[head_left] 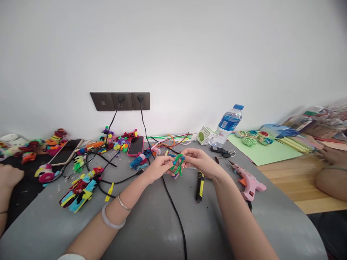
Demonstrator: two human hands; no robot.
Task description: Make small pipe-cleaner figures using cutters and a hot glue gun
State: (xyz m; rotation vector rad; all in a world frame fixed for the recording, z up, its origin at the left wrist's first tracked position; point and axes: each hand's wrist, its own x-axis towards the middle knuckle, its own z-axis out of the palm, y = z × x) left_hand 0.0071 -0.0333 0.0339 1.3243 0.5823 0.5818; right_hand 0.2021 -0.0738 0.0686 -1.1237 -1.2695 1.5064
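Above the middle of the grey table, my left hand (162, 166) and my right hand (195, 160) meet around a bent green pipe cleaner (179, 159). Each hand pinches it between thumb and fingers, and a loop and loose ends stick out between them. Just beyond my left hand lies a blue fuzzy pipe-cleaner figure (140, 160). A black and yellow tool (200, 186), perhaps a cutter, rests on the table below my right hand. Further right lies a pink hot glue gun (251, 182).
Black cables (173, 206) cross the grey table (151, 231) from wall sockets (119, 101). Colourful pipe-cleaner figures (81, 189) and phones (135, 146) lie left. A water bottle (229, 122), small carton (205, 135) and keys (223, 152) stand behind. Other people's hands (9, 177) show at both sides.
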